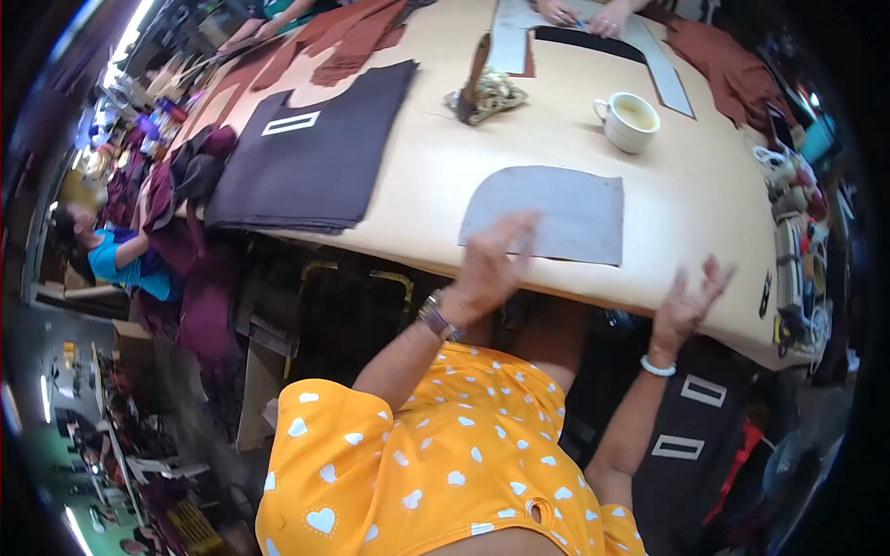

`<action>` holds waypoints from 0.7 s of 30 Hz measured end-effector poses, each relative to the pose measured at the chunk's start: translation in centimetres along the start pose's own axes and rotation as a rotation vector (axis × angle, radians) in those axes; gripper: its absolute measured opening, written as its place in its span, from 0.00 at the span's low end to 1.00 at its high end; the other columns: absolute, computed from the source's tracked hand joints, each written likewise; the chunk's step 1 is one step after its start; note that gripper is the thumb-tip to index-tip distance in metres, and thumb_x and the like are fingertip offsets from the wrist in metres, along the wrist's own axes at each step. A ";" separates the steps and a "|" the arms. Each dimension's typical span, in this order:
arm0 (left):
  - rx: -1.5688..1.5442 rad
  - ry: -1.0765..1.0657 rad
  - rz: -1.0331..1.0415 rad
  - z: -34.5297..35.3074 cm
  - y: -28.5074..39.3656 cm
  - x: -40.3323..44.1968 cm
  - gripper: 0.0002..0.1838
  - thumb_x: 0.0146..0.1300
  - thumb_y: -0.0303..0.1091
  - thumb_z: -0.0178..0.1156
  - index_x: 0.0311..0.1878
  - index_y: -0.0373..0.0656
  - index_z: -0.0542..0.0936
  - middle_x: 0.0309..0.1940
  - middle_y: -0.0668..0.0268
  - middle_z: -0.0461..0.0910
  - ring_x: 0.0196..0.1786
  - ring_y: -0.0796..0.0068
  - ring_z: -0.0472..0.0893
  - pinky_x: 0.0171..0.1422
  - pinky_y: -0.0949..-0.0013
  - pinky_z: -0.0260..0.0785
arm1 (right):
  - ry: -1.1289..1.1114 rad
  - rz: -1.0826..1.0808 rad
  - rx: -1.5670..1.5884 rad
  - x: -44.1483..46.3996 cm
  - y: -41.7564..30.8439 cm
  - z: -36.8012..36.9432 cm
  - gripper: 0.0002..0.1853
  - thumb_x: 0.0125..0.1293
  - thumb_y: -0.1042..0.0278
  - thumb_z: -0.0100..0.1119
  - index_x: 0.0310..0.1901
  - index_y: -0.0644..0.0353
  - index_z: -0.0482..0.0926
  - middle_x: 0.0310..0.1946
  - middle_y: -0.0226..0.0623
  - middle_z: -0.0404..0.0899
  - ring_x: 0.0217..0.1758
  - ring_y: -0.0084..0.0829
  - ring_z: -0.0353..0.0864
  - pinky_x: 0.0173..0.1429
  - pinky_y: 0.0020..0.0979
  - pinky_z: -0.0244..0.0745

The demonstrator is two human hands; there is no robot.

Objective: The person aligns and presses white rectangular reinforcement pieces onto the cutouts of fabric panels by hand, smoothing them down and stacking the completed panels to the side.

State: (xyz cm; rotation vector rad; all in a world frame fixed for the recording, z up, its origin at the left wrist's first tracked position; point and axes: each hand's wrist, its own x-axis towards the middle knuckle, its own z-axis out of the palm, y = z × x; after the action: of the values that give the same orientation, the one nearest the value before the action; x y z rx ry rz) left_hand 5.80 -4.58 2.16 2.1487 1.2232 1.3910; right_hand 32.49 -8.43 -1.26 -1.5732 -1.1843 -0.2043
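Note:
My left hand (493,269), wearing a watch, is over the lower left edge of a grey fabric piece (565,208) with a rounded corner. Its fingers are stretched out and slightly blurred, and nothing shows in them; whether they touch the fabric I cannot tell. At the table's front edge, right of that piece, my right hand (688,301) has its fingers spread and holds nothing. A pale bracelet (657,367) circles that wrist. The grey piece lies flat on the light tabletop (417,176), close to the front edge.
A stack of dark cut fabric (320,153) lies left. Behind the grey piece stand a cup of drink (632,122) and a scrap-like bundle with an upright brown piece (487,93). Another person's hands (593,17) work on a pale template opposite. A person in blue (120,255) is at left.

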 end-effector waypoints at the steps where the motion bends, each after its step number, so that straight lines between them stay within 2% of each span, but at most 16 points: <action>1: 0.093 0.073 -0.005 -1.9 -2.0 1.0 0.14 0.56 0.23 0.58 0.47 0.39 0.78 0.39 0.56 0.80 0.36 0.65 0.80 0.42 0.68 0.72 | -0.047 0.043 0.104 -0.5 -2.1 2.0 0.36 0.59 0.78 0.56 0.67 0.64 0.51 0.57 0.45 0.67 0.59 0.38 0.67 0.64 0.38 0.59; 2: 0.122 0.175 -0.079 -3.8 -4.0 1.7 0.13 0.56 0.24 0.58 0.46 0.39 0.79 0.39 0.57 0.80 0.36 0.67 0.80 0.42 0.69 0.72 | -0.094 0.087 0.204 -1.1 -4.5 3.7 0.36 0.58 0.78 0.56 0.67 0.64 0.51 0.57 0.44 0.67 0.58 0.38 0.67 0.64 0.37 0.60; 3: 0.226 0.246 -0.035 -6.0 -6.4 2.3 0.12 0.56 0.24 0.57 0.44 0.39 0.79 0.38 0.58 0.81 0.37 0.67 0.80 0.41 0.70 0.72 | -0.140 0.131 0.301 -1.3 -5.7 4.8 0.36 0.58 0.79 0.56 0.67 0.63 0.51 0.57 0.43 0.67 0.58 0.38 0.68 0.64 0.37 0.60; 4: 0.348 0.281 -0.080 -8.5 -7.7 2.8 0.11 0.57 0.25 0.57 0.44 0.38 0.80 0.37 0.58 0.81 0.37 0.67 0.81 0.41 0.69 0.72 | -0.157 0.084 0.233 -1.5 -5.9 5.3 0.36 0.58 0.78 0.56 0.68 0.63 0.51 0.57 0.45 0.67 0.57 0.39 0.68 0.62 0.37 0.61; 6: 0.506 0.296 -0.115 -12.4 -11.0 3.2 0.09 0.58 0.27 0.56 0.42 0.38 0.80 0.36 0.57 0.81 0.37 0.65 0.81 0.42 0.68 0.72 | -0.185 -0.001 0.094 -1.9 -6.3 6.0 0.38 0.58 0.77 0.57 0.68 0.61 0.50 0.57 0.48 0.66 0.56 0.41 0.69 0.60 0.39 0.65; 8: 0.602 0.237 -0.165 -14.7 -14.0 3.2 0.09 0.57 0.29 0.57 0.40 0.38 0.80 0.36 0.58 0.81 0.38 0.62 0.81 0.43 0.66 0.72 | -0.189 0.063 0.127 -1.8 -6.0 5.9 0.37 0.58 0.77 0.56 0.68 0.62 0.51 0.57 0.49 0.66 0.55 0.42 0.70 0.60 0.39 0.65; 12: 0.713 0.081 -0.191 -14.7 -17.1 4.2 0.09 0.57 0.34 0.58 0.37 0.40 0.81 0.36 0.60 0.81 0.39 0.58 0.80 0.44 0.62 0.72 | -0.206 0.069 0.075 -1.7 -6.1 6.0 0.35 0.58 0.76 0.55 0.67 0.64 0.53 0.55 0.50 0.68 0.53 0.43 0.71 0.59 0.39 0.66; 16: 0.895 -0.036 -0.223 -13.5 -17.9 5.7 0.11 0.55 0.38 0.58 0.34 0.41 0.82 0.34 0.60 0.80 0.37 0.59 0.80 0.43 0.61 0.73 | -0.187 0.086 0.048 -1.8 -6.0 6.2 0.33 0.58 0.77 0.54 0.66 0.64 0.55 0.54 0.51 0.70 0.52 0.43 0.72 0.59 0.39 0.66; 21: 1.014 -0.112 -0.223 -12.9 -18.3 6.8 0.09 0.51 0.36 0.59 0.27 0.40 0.81 0.31 0.59 0.79 0.36 0.60 0.81 0.40 0.60 0.74 | -0.202 0.083 -0.011 -2.0 -6.2 6.2 0.33 0.59 0.77 0.54 0.66 0.64 0.55 0.53 0.51 0.70 0.52 0.44 0.73 0.58 0.39 0.66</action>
State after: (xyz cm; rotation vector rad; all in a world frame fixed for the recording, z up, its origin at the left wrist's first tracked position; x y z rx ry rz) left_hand -13.04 9.16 0.73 2.4597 2.3648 0.5509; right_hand 24.07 -5.14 -0.98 -1.6791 -1.2709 0.0034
